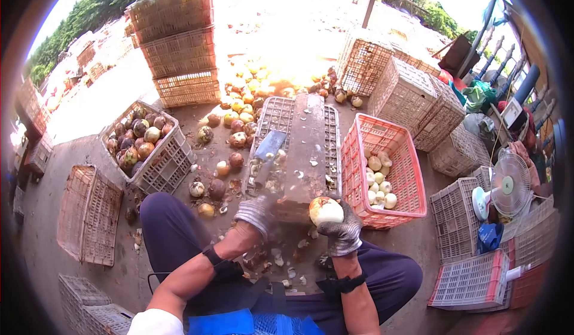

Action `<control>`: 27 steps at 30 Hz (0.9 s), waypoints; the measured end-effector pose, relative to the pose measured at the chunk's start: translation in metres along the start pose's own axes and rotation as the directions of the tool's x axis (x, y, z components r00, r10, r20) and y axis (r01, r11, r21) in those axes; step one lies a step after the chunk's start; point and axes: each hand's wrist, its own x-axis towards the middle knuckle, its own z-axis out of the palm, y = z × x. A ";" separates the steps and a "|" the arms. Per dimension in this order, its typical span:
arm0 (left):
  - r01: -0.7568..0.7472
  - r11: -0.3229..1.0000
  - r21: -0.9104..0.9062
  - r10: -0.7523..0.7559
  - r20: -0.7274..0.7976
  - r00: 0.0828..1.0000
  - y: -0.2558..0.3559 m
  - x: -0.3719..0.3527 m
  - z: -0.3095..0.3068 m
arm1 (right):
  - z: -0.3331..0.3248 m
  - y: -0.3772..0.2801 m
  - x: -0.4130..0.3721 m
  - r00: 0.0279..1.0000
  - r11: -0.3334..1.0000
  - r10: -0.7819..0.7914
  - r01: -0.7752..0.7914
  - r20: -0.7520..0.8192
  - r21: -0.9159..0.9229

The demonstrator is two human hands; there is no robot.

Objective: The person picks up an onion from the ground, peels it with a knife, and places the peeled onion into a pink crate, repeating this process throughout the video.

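The person sits low, two gloved hands over one wooden plank (308, 150) laid along an upturned grey crate (276, 117). The left hand (256, 213) has its fingers wrapped tight round the handle of one cleaver (269, 148), blade pointing to the far side (it is blurred). The right hand (342, 232) cups one half-peeled fruit (326, 210) at the plank's near end, fingers curled closely under it. Just to the right stands one red crate (412, 185) holding about eight pale peeled fruits (379, 176). To the left, one grey basket (170, 164) is full of dark unpeeled ones. At the far left rises a stack of three crates (179, 48). One fan (508, 185) stands at the right.
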 end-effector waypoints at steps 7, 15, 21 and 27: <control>-0.102 0.992 -0.081 0.125 0.365 0.922 0.060 0.007 -0.032 | 0.003 0.001 -0.004 1.000 0.925 -0.015 0.011 -0.009 -0.381; 0.003 0.998 -0.061 0.015 0.282 0.959 0.026 0.005 -0.004 | 0.016 -0.014 -0.007 0.993 0.986 0.120 -0.122 -0.025 -0.112; 0.000 0.996 -0.088 0.007 0.083 0.997 0.022 0.000 -0.014 | 0.013 -0.017 -0.006 0.995 0.987 0.068 -0.056 -0.076 0.149; -0.087 0.973 -0.214 0.145 0.271 0.952 0.046 -0.003 -0.007 | 0.008 -0.006 -0.009 0.991 0.991 0.129 -0.130 0.025 0.027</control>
